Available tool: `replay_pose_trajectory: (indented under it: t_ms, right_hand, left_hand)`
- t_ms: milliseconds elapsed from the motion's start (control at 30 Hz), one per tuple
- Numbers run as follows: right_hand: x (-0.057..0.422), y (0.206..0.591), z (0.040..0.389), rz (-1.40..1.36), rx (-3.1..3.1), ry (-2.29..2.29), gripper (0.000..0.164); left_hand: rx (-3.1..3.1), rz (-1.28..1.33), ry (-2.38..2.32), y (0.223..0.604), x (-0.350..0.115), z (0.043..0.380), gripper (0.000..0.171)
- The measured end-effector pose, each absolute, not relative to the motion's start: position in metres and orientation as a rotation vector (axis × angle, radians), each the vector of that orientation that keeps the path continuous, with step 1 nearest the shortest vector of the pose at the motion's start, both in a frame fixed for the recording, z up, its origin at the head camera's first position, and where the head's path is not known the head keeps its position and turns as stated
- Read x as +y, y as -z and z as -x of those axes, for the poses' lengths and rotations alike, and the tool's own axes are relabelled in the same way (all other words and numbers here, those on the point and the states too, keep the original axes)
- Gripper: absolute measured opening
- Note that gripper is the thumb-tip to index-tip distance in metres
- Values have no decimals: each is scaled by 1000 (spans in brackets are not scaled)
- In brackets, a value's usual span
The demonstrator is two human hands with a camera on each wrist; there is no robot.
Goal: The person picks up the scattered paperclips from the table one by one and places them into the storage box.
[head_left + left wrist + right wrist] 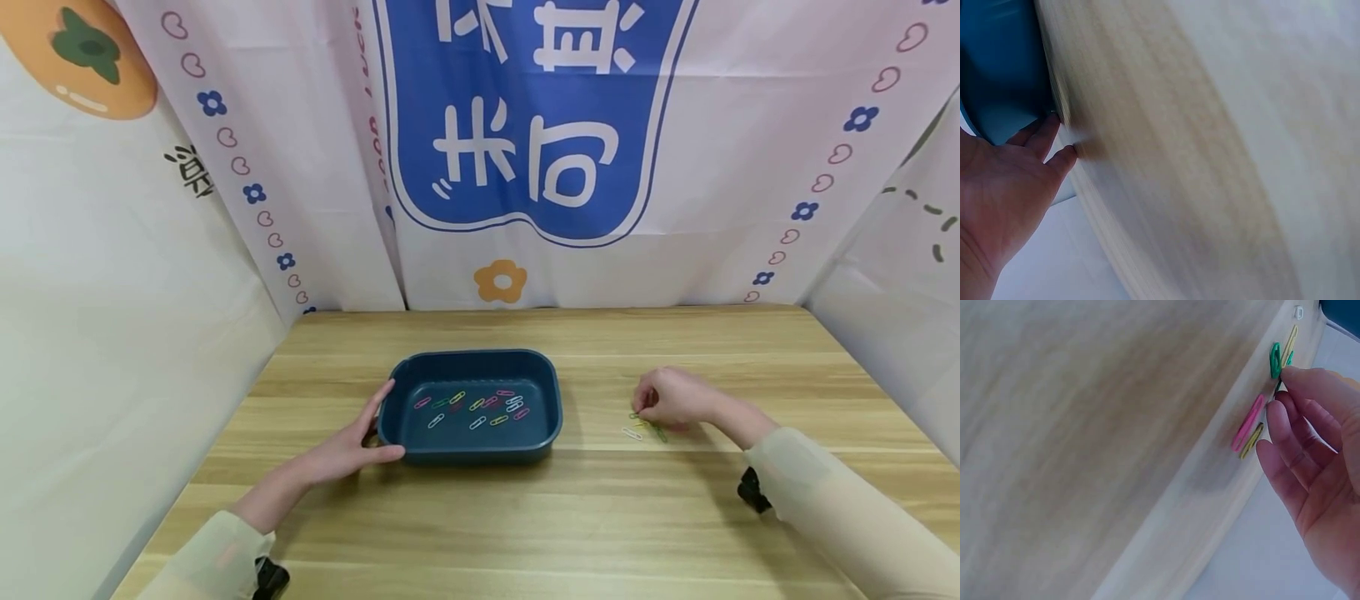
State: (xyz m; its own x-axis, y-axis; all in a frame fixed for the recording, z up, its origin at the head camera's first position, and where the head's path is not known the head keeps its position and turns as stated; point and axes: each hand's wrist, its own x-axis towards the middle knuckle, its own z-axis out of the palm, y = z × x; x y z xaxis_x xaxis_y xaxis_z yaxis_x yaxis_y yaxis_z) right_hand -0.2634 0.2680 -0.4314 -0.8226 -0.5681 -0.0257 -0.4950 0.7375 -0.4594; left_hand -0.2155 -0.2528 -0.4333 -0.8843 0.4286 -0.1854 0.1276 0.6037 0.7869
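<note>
Seemingly pinching green paper clip (1289, 359) between thumb and bent fingers of right hand (678, 397), down at table (465, 525). Just beside: second green clip (1275, 360), pink clip (1247, 423), yellow clip (1252, 441), white clip (632, 433). Probably light, springy, slick; best pinched at rounded end, tipped up rather than dragged. Well apart: touching left end of blue tray (472, 457) with left hand (345, 452), spread, straight-fingered. Probably light, stiff; grip by rim, keep level for clips scattered inside (477, 423).
</note>
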Motion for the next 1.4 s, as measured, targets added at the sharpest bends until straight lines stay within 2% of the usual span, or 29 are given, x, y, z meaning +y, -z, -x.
replay_pose_trajectory:
  t_ms: [500, 700, 1400]
  right_hand:
    - [269, 433, 262, 889, 2725, 832, 4]
    - [269, 431, 260, 893, 2723, 833, 9]
    - [274, 433, 261, 962, 2757, 800, 10]
  left_hand:
    - [2472, -464, -1173, 433, -251, 217, 97]
    - [2464, -475, -1184, 433, -250, 218, 97]
    - [2465, -451, -1178, 431, -250, 215, 97]
